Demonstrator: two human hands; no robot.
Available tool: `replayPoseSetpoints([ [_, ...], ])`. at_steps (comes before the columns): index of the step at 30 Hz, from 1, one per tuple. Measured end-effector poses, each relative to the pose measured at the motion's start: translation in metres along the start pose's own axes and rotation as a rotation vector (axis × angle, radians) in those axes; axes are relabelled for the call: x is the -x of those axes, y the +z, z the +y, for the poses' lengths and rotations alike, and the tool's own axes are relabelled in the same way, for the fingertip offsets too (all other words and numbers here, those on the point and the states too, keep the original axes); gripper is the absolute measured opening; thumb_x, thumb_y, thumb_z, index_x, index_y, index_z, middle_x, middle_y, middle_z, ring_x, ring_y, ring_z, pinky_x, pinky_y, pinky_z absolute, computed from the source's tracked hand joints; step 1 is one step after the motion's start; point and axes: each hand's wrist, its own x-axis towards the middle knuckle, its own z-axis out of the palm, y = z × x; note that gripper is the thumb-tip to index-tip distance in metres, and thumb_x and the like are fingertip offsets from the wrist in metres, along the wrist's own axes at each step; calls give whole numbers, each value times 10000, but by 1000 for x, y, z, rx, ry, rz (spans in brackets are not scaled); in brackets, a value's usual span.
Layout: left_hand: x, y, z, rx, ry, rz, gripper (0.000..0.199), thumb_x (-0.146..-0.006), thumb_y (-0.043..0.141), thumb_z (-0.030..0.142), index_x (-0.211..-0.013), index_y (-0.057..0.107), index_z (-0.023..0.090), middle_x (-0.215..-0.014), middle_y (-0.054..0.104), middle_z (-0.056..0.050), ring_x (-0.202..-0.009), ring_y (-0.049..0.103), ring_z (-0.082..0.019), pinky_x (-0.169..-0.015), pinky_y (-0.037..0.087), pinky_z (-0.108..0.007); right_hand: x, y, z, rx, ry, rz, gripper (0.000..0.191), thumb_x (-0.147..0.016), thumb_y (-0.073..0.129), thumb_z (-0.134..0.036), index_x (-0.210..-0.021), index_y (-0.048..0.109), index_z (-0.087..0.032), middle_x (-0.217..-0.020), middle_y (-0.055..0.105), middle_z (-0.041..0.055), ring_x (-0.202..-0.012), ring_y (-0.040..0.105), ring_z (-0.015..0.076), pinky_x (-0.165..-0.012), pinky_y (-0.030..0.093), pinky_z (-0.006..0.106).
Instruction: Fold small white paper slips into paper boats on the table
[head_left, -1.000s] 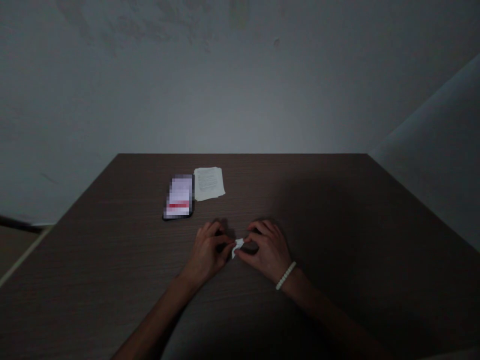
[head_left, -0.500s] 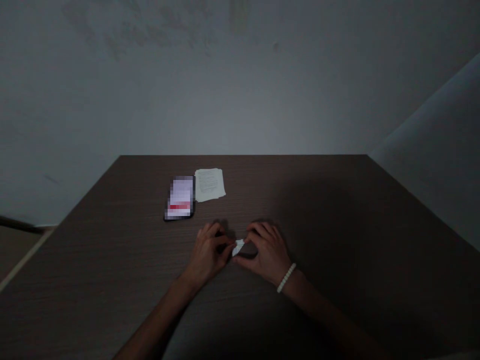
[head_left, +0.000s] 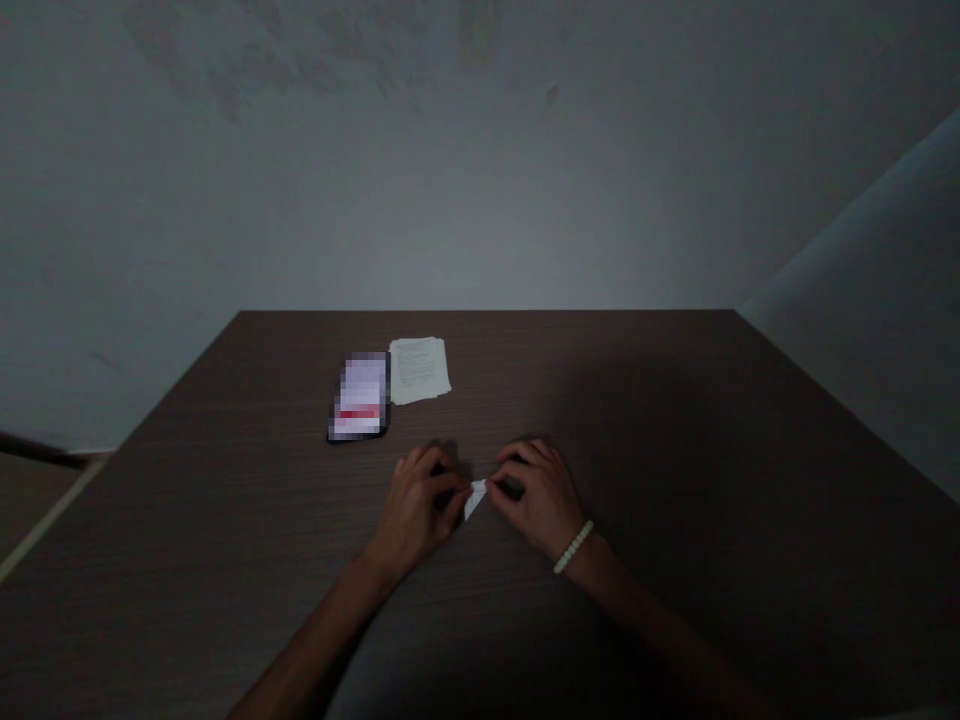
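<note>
A small folded piece of white paper [head_left: 475, 498] lies between my two hands, low over the table. My left hand [head_left: 427, 497] pinches its left side between thumb and forefinger. At the paper's upper right corner, the thumb and forefinger of my right hand [head_left: 536, 495] are pressed together on it. A light beaded bracelet [head_left: 574, 547] circles my right wrist. The paper's lower edge is slanted and ends in a point near my left thumb.
Beyond my left hand, a phone [head_left: 361, 397] with a lit, pixelated screen lies on the dark wooden table [head_left: 300, 540]. Touching or nearly touching its right side is a stack of printed paper squares [head_left: 420, 370]. A pale wall [head_left: 480, 200] stands behind the table.
My right thumb has moved up from the paper's lower edge to meet the forefinger at the upper right corner. More of the paper's lower part now shows. My left hand has barely moved.
</note>
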Motion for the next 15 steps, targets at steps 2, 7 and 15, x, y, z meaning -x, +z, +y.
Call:
replayPoseSetpoints([
  [2,0,0,0,-2,-1,-2,125,-866,602,256,-833,719,229,-937,585,-55,-917,495,-237,-772,390,-371,-1,0,2,-2,3,14,65,-805,683,-224,-741,678,-230,-933,646,25,-940,542,216,-840,420,386],
  [7,1,1,0,2,-2,6,114,-869,602,255,-851,713,237,-961,584,-51,-928,487,-239,-773,379,-374,-3,-1,9,7,18,34,88,-820,652,-172,-743,667,-212,-909,645,38,-914,544,215,-844,435,379],
  [15,1,3,-3,23,40,2,129,-893,570,266,-869,688,221,-918,599,-50,-899,490,-231,-760,375,-365,-3,-8,12,-62,-118,-66,91,-804,685,-209,-891,697,-231,-1008,636,32,-980,529,214,-881,424,388],
])
